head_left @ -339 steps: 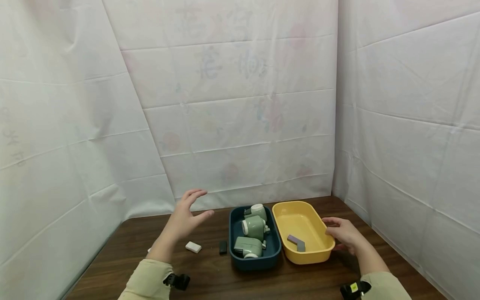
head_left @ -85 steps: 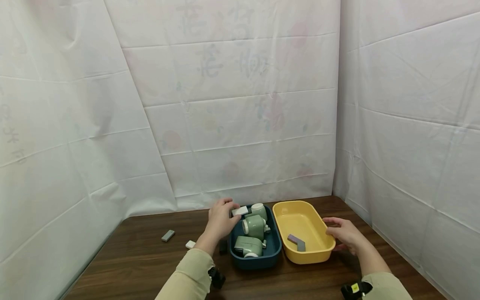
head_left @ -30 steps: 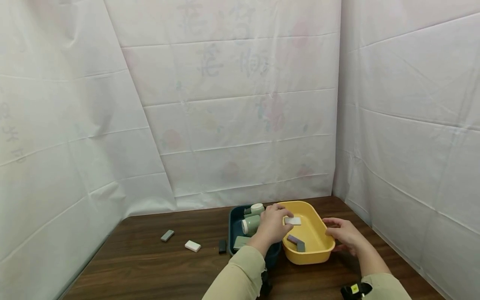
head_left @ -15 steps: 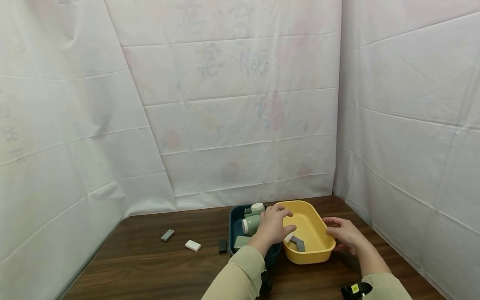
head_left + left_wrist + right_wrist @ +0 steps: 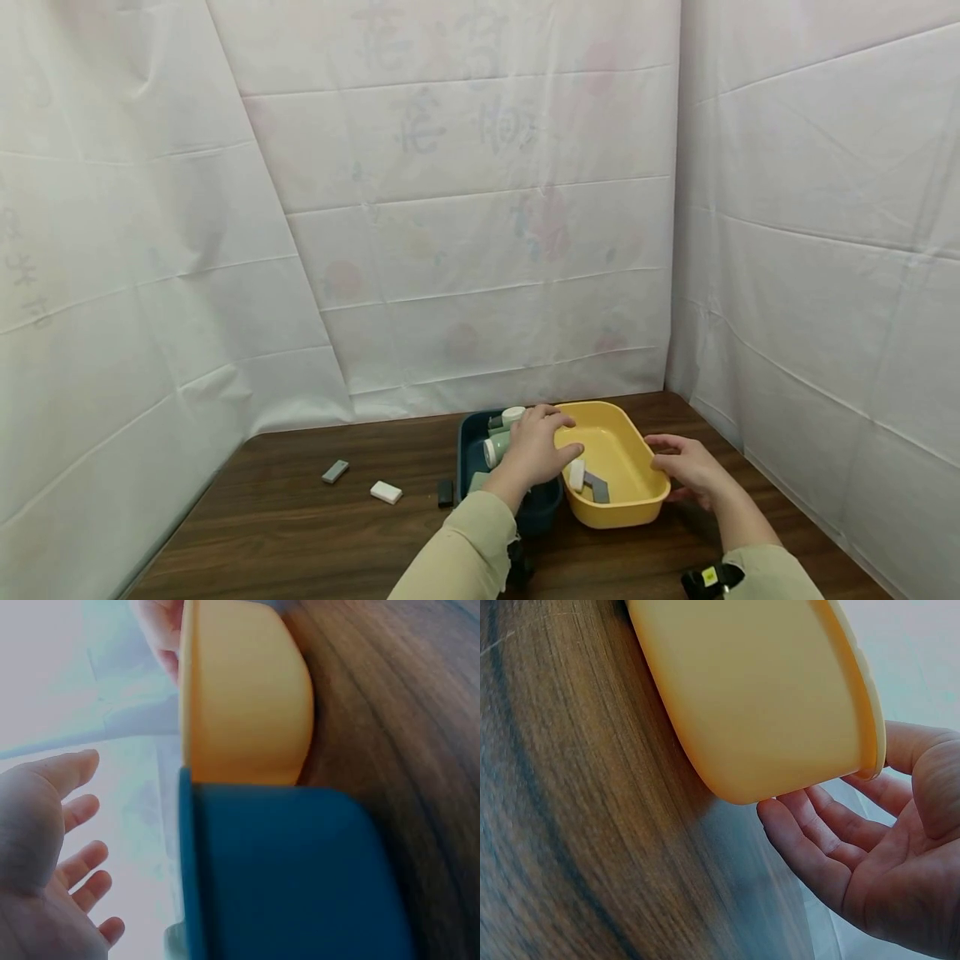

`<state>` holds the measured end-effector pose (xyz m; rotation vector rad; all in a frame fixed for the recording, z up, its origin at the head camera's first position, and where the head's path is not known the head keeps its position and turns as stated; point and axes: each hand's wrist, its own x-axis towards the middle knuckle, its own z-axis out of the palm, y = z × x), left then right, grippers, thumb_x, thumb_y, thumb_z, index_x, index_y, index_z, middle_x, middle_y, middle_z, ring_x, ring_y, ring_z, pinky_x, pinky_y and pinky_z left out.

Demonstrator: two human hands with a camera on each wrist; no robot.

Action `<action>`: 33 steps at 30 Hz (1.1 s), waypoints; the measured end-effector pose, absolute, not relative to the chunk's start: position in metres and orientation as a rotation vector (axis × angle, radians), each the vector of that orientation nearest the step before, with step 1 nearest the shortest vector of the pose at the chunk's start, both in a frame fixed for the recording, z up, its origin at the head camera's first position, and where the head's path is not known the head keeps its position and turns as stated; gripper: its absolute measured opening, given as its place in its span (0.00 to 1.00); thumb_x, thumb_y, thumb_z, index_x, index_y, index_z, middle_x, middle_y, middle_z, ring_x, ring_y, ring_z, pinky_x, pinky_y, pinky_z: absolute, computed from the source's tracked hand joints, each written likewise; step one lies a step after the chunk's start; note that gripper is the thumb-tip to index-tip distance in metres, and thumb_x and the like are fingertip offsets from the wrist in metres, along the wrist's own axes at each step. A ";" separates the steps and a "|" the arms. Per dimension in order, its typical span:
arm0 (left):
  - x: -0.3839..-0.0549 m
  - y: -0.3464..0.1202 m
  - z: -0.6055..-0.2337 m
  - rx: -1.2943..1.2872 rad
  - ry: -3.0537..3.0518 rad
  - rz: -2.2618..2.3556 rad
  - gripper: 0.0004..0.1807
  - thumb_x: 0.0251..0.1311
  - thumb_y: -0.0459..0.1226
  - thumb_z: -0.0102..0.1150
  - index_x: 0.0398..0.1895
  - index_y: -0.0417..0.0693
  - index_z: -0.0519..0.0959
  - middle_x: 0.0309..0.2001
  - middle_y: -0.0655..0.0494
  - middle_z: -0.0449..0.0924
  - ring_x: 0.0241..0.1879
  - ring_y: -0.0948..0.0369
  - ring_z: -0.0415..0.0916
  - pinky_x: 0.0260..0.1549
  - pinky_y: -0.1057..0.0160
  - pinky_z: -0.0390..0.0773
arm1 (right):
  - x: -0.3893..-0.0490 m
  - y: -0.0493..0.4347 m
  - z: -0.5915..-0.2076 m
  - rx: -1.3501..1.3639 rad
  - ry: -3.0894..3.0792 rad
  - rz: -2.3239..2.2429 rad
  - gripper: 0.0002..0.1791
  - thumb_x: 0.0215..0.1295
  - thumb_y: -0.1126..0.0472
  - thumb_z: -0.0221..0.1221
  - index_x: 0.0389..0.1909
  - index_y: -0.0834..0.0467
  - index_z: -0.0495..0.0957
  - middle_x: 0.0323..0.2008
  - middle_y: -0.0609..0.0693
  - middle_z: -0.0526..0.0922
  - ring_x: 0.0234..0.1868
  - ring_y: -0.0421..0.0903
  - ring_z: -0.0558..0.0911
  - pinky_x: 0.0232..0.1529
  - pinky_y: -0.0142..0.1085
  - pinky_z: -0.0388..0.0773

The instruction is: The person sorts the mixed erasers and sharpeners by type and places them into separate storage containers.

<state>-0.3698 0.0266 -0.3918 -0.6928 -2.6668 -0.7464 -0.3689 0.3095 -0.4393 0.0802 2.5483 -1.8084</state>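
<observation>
So far, has one white block (image 5: 576,475) and gray bits (image 5: 600,490) in the yellow tub (image 5: 624,446); likely has another white block (image 5: 386,492), a small gray block (image 5: 335,472) and a black block (image 5: 446,493) left on the table (image 5: 240,533). Grips the yellow tub's rim with the right hand (image 5: 686,467), and holds the left hand (image 5: 534,446) wide and empty over the blue tub (image 5: 542,518).

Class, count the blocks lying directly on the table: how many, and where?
3: a grey block farthest left, a white block in the middle, a black block beside the blue tray. The left sleeve might hide more.
</observation>
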 end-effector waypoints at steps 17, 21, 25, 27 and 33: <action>-0.366 -0.021 -0.372 -0.708 -2.555 -0.905 0.17 0.67 0.48 0.66 0.57 0.58 0.83 0.67 0.51 0.70 0.67 0.47 0.64 0.65 0.36 0.59 | -0.367 0.310 -0.437 0.080 2.562 -1.788 0.33 0.62 0.68 0.58 0.70 0.67 0.67 0.49 0.64 0.76 0.35 0.51 0.83 0.33 0.51 0.85; -0.365 -0.032 -0.370 -0.709 -2.531 -0.933 0.18 0.67 0.48 0.66 0.58 0.57 0.82 0.67 0.50 0.70 0.68 0.46 0.64 0.66 0.35 0.57 | -0.367 0.310 -0.438 0.090 2.560 -1.787 0.33 0.62 0.67 0.58 0.70 0.67 0.68 0.48 0.63 0.77 0.35 0.51 0.83 0.33 0.51 0.85; -0.362 -0.044 -0.367 -0.716 -2.493 -0.953 0.19 0.67 0.48 0.66 0.59 0.56 0.82 0.67 0.49 0.70 0.68 0.47 0.64 0.65 0.35 0.58 | -0.367 0.310 -0.439 0.096 2.558 -1.788 0.32 0.62 0.67 0.58 0.70 0.66 0.68 0.47 0.63 0.78 0.35 0.51 0.83 0.33 0.51 0.85; -0.362 -0.050 -0.366 -0.722 -2.468 -0.957 0.19 0.67 0.47 0.66 0.59 0.55 0.82 0.67 0.49 0.70 0.68 0.47 0.65 0.65 0.35 0.59 | -0.367 0.310 -0.439 0.095 2.558 -1.791 0.32 0.62 0.67 0.58 0.70 0.66 0.68 0.46 0.62 0.78 0.34 0.51 0.83 0.33 0.50 0.85; -0.359 -0.068 -0.360 -0.696 -2.420 -0.989 0.20 0.67 0.46 0.66 0.60 0.54 0.81 0.68 0.49 0.69 0.68 0.46 0.64 0.63 0.37 0.64 | -0.368 0.311 -0.439 0.087 2.557 -1.797 0.32 0.62 0.68 0.58 0.69 0.67 0.68 0.44 0.61 0.78 0.34 0.51 0.82 0.32 0.50 0.86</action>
